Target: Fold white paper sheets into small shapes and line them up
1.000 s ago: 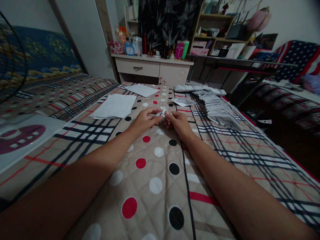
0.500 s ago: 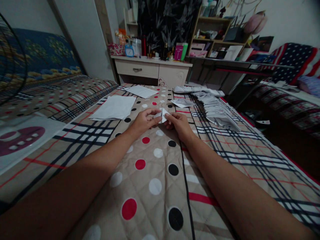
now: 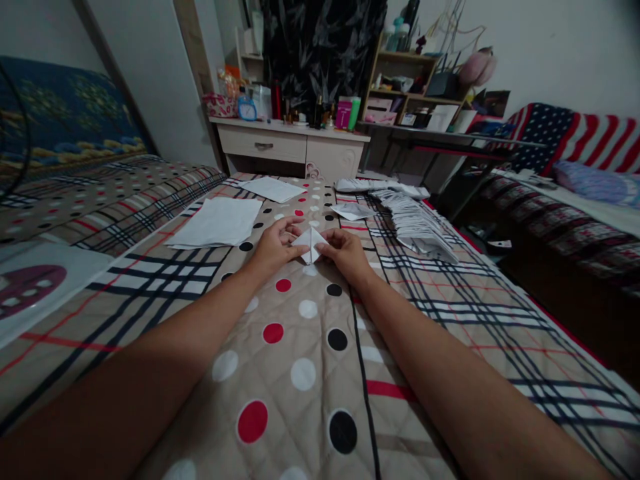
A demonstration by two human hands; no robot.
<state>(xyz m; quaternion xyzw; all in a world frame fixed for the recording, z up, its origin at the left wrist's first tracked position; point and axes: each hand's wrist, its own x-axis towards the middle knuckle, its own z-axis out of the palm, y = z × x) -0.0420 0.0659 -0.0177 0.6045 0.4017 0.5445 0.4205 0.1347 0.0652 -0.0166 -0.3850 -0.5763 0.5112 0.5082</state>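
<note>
Between my two hands is a small folded white paper (image 3: 311, 246), diamond-shaped with a crease down its middle. My left hand (image 3: 278, 245) pinches its left corner between thumb and fingers. The right corner is gripped by my right hand (image 3: 345, 251), thumb on top and fingers curled. Two stacks of white sheets lie beyond to the left, a nearer one (image 3: 216, 222) and a farther one (image 3: 273, 189). Past my right hand rests a single folded paper (image 3: 353, 211), beside a long row of folded white pieces (image 3: 413, 227).
A quilted bedspread (image 3: 303, 333) with dots and plaid lies under everything. At the left edge is a white bag (image 3: 60, 267) with a purple print. A white dresser (image 3: 263, 144) stands beyond the bed, with a shelf (image 3: 407, 59) to its right.
The paper now shows as a flatter, wider diamond between my fingers. Both hands still hold it. The whole view has shifted slightly, so the surroundings appear farther left.
</note>
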